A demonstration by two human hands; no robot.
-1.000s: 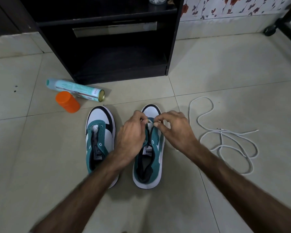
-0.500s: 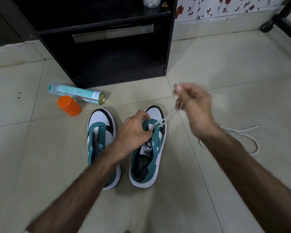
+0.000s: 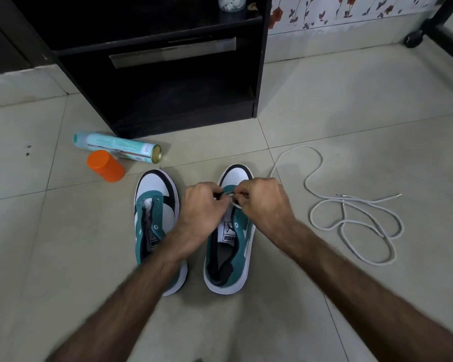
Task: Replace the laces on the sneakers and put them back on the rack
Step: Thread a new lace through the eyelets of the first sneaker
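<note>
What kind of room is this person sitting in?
Probably a room at home: a tiled floor, floral wallpaper along the wall, and a dark shoe rack, with sneakers in front.

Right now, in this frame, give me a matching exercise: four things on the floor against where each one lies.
Things:
1. orange cap
2. spray can
3. loose white lace
4. unlaced left sneaker

Places:
A. coiled on the tiles right of both sneakers
B. on its side by the black rack's foot
C. under neither hand, left of the other sneaker
D. just in front of the can

Pairs: 1-D, 2-B, 3-A, 4-C
</note>
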